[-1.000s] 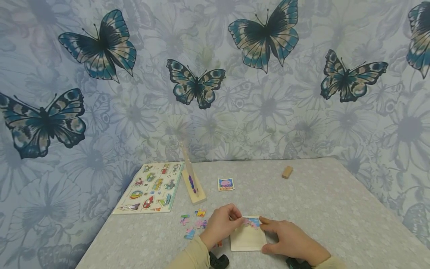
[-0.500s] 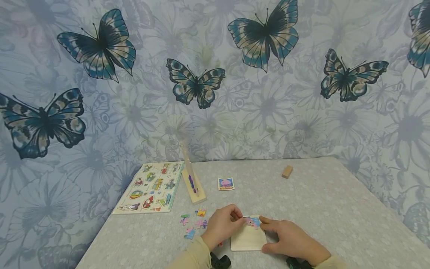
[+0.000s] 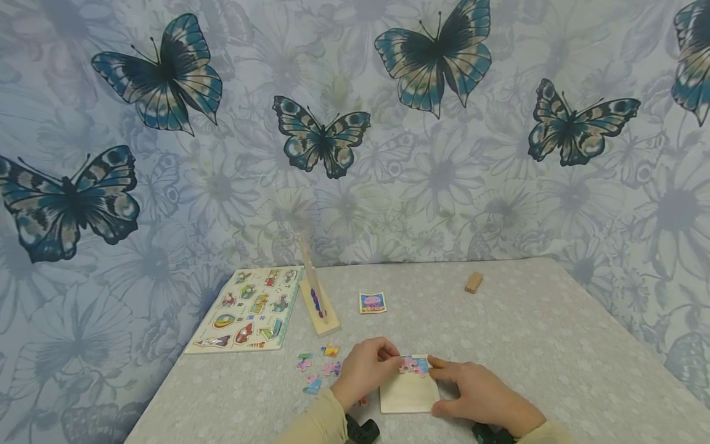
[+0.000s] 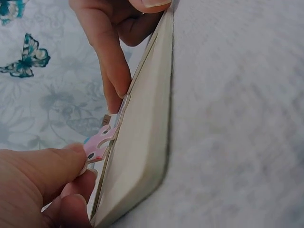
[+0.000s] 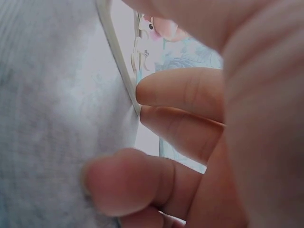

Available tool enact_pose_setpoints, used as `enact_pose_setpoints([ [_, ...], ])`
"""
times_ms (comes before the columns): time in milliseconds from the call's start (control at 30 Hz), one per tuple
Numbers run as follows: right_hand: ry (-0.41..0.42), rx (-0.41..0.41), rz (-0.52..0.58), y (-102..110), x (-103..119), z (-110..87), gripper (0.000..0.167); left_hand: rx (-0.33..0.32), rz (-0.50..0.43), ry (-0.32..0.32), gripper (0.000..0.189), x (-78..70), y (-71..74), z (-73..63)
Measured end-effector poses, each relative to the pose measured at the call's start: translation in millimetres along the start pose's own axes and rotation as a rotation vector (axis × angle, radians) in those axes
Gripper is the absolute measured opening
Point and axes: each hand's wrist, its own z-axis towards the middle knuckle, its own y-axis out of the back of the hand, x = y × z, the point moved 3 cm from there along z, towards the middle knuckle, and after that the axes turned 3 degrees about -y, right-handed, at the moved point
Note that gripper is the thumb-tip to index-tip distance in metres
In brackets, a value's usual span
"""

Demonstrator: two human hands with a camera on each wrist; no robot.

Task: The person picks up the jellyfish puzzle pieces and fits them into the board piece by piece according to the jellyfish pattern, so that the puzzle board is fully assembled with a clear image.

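Note:
My left hand (image 3: 366,368) pinches a pink puzzle piece (image 4: 97,146) with a printed eye between thumb and fingers. It holds the piece at the far left part of a pale wooden puzzle tray (image 3: 409,396). Against it, along the tray's far edge, lies a blue-and-pink puzzle piece (image 3: 421,365). My right hand (image 3: 474,391) rests along the tray's right side, fingertips at the far corner and thumb by the near one, its fingers (image 5: 180,92) fairly straight. Loose puzzle pieces (image 3: 313,385) lie left of my left hand, with a reddish one partly hidden by the wrist.
A picture puzzle board (image 3: 244,311) lies at the back left. Beside it stands a wooden base (image 3: 327,325) with an upright panel and purple beads. Farther back are a small picture card (image 3: 372,303) and a wooden block (image 3: 474,283).
My left fingertips shift slightly at the tray's far left with the pink puzzle piece, and more of the pink picture shows now. The right hand stays in place.

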Motion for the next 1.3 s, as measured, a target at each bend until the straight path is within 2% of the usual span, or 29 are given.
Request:
enact_pose_setpoints([
  [200, 0.037, -0.029, -0.012, 0, 0, -0.8, 0.067, 0.001, 0.032, -0.025, 0.016, -0.3, -0.2, -0.5],
  [333, 0.044, -0.036, -0.011, -1, 0, -0.8, 0.068, -0.002, 0.116, -0.076, 0.017, -0.9, -1.6, 0.0],
  [400, 0.039, -0.030, -0.011, -1, 0, -0.6, 0.068, 0.014, 0.179, -0.124, 0.021, -1.9, -3.1, 0.7],
  [500, 0.031, -0.021, -0.011, 0, 1, -1.0, 0.070, 0.064, 0.283, -0.232, 0.024, -5.4, -6.6, 0.6],
  [600, 0.021, -0.017, -0.015, 0, 2, -1.3, 0.071, 0.108, 0.325, -0.330, 0.022, -9.4, -9.2, -0.6],
  [667, 0.018, -0.014, -0.013, 0, 2, -1.1, 0.071, 0.112, 0.346, -0.386, 0.021, -11.3, -9.4, -1.7],
  [833, 0.022, -0.010, -0.007, 0, 0, -1.0, 0.072, 0.083, 0.385, -0.478, 0.019, -11.9, -9.6, -4.0],
  [933, 0.028, -0.015, -0.007, 0, 0, -1.3, 0.072, 0.066, 0.374, -0.496, 0.017, -11.2, -9.9, -4.6],
  [1000, 0.026, -0.015, -0.008, 0, 0, -1.2, 0.072, 0.041, 0.370, -0.486, 0.012, -9.9, -10.4, -4.3],
  [1100, 0.016, -0.012, -0.004, 0, 0, -0.9, 0.073, -0.009, 0.375, -0.451, 0.004, -8.3, -10.4, -3.6],
  [1167, 0.008, -0.008, -0.001, 0, 0, -0.6, 0.073, -0.036, 0.386, -0.420, 0.005, -7.3, -10.3, -3.2],
  [1300, 0.001, -0.003, 0.000, 0, 0, -0.3, 0.072, -0.051, 0.398, -0.377, 0.009, -6.9, -10.2, -2.5],
])
